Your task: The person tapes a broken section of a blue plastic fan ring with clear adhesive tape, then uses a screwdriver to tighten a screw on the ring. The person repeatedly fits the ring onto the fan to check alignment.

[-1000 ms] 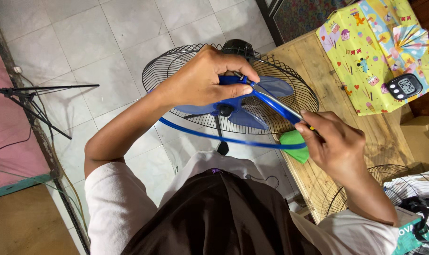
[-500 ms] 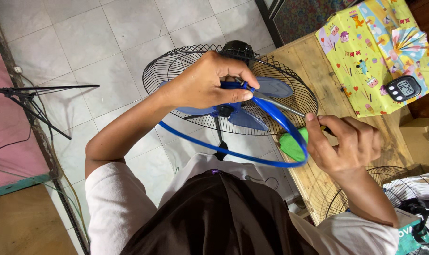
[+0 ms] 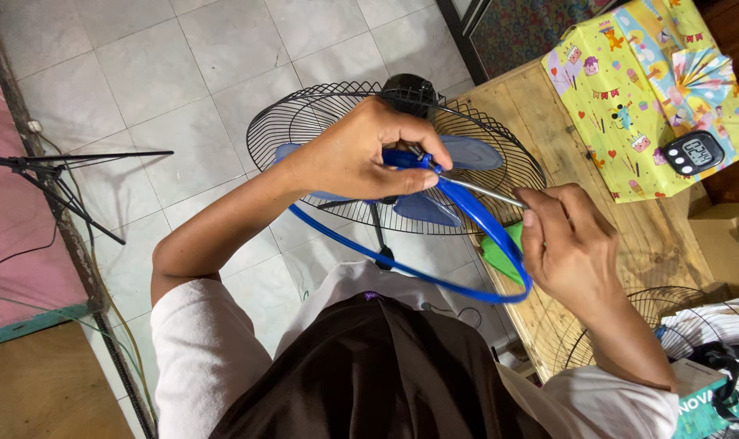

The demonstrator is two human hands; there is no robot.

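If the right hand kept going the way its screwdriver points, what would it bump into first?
Probably the left hand: the right hand aims its screwdriver at the blue ring's clasp pinched in those fingers. Depth is unclear.

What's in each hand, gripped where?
Left hand pinches the blue fan-guard ring at its clasp end; right hand grips a screwdriver by its green handle.

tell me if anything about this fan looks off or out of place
The fan has no front guard: its blue blades sit bare over the rear wire grille. The blue rim ring is off it, held at its clasp by the left hand, while the right hand holds a screwdriver.
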